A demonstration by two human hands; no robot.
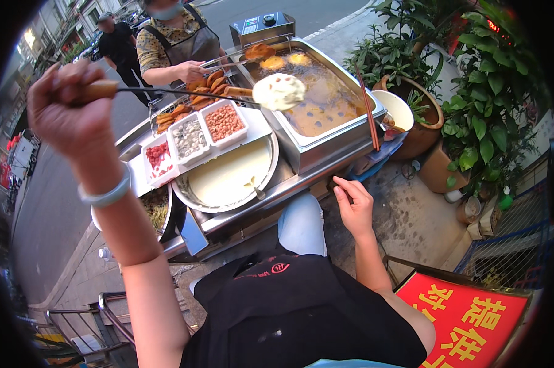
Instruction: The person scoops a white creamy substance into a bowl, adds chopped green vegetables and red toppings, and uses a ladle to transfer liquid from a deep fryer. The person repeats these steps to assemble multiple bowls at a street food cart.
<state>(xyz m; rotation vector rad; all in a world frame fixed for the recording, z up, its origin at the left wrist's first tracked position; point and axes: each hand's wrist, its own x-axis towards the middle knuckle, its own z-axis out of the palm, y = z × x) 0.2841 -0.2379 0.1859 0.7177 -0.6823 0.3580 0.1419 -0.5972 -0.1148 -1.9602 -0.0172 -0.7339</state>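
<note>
My left hand [74, 103] is raised at the left, closed on the wooden handle of a long metal ladle [184, 93]. Pale batter [279, 92] topped with reddish bits heaps at its far end, over the near left edge of a deep fryer [327, 87] of bubbling oil with fritters frying. Below the ladle lie white tubs of peanuts [224, 122], oysters or similar shellfish [189, 138] and red pieces [158, 158]. A large bowl of batter [228, 177] stands nearest me, a spoon leaning in it. My right hand [356, 207] holds nothing, fingers loosely curled, in front of the cart.
Across the cart a masked person [180, 50] holds tongs over the fryer. Browned fritters [208, 87] fill a wire rack. Red chopsticks [368, 110] rest across the fryer's right rim, beside a white bucket [394, 110]. Potted plants [479, 115] stand right; another person [120, 50] is in the street.
</note>
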